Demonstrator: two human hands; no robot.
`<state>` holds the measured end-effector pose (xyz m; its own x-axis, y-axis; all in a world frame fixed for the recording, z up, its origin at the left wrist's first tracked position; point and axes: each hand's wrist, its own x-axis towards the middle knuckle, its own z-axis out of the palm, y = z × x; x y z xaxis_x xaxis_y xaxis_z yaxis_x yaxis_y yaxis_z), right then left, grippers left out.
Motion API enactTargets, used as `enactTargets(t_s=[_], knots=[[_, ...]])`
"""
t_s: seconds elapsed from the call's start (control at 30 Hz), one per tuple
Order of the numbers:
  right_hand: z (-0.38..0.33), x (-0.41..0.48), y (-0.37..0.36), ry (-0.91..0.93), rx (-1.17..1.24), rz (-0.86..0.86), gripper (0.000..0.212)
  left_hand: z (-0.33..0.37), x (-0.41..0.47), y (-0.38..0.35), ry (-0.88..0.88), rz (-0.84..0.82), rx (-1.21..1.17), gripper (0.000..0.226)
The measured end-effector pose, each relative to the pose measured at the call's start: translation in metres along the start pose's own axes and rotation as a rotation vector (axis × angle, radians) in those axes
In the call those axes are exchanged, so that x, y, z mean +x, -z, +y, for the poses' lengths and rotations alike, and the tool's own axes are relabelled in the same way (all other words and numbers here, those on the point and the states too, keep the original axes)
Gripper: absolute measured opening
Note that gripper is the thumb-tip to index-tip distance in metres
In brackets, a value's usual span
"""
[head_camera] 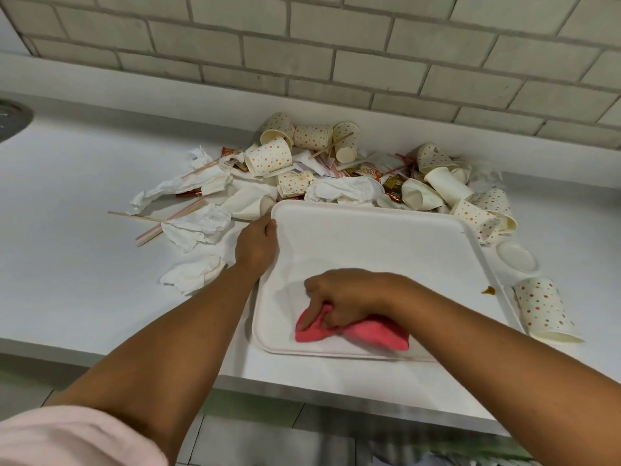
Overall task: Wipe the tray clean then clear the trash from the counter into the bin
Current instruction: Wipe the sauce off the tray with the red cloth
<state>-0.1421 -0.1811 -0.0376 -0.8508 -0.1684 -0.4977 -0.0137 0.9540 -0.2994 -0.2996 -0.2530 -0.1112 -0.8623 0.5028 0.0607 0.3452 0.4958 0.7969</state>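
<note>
A white tray (386, 243) lies on the white counter (84, 183) near its front edge. My left hand (256, 245) grips the tray's left rim close to the far corner. My right hand (342, 297) holds a bunched pink cloth (366, 332) and presses it on the tray's near part. Behind the tray lies a heap of trash: dotted paper cups (268, 156), crumpled napkins (198, 227), sachets (391, 186), straws and wooden stirrers (141, 217). No bin is in view.
A dotted cup (542, 307) lies on its side right of the tray, with a white lid (515, 257) and a small brown spill (488, 290) near it. A tiled wall (302, 45) backs the counter. A grey round object (13, 121) sits at the far left.
</note>
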Motion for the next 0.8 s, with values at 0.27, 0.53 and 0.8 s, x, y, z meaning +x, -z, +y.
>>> enactTargets(t_s=[0.27, 0.53, 0.8], knots=[[-0.013, 0.027, -0.01, -0.113, 0.033, 0.42, 0.034, 0.002, -0.001, 0.0, -0.012, 0.007, 0.03, 0.036], [0.02, -0.018, -0.009, -0.192, 0.174, 0.21, 0.037, 0.001, -0.002, 0.001, -0.016, -0.004, 0.035, 0.035], [0.047, -0.062, 0.023, -0.375, 0.845, 0.736, 0.023, 0.004, -0.006, -0.001, -0.067, 0.077, 0.197, 0.033]])
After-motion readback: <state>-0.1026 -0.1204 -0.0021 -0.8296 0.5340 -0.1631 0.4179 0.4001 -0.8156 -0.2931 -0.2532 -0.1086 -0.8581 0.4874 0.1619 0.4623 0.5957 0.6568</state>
